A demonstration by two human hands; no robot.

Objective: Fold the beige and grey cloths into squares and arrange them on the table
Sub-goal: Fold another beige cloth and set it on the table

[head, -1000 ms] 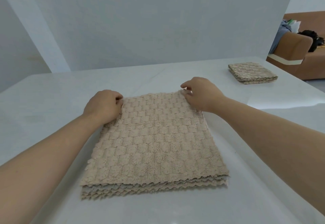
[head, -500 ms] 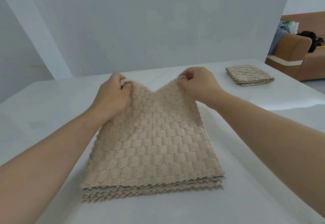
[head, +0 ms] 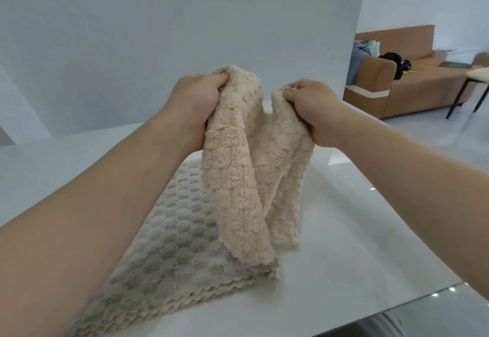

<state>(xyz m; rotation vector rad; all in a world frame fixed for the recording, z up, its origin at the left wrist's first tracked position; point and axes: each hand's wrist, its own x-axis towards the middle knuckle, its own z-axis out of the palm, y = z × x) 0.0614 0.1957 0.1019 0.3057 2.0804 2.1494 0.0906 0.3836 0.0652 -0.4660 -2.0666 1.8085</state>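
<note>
Left hand [head: 197, 93] and right hand [head: 309, 104] each grip the raised beige cloth [head: 246, 178] between them.

hands 2: left hand [head: 197, 98], right hand [head: 312, 109] | held beige cloth [head: 238, 178] 1 | grey cloth [head: 180, 231] 1 | table [head: 344, 231] 1

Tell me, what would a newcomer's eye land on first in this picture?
First, the fluffy beige cloth held up mid-frame, its top edge gripped by the left hand and the right hand, hanging in loose folds. Beneath it a grey cloth lies flat on the white table, with beige edges showing under it. At the far right stands a brown sofa.
</note>
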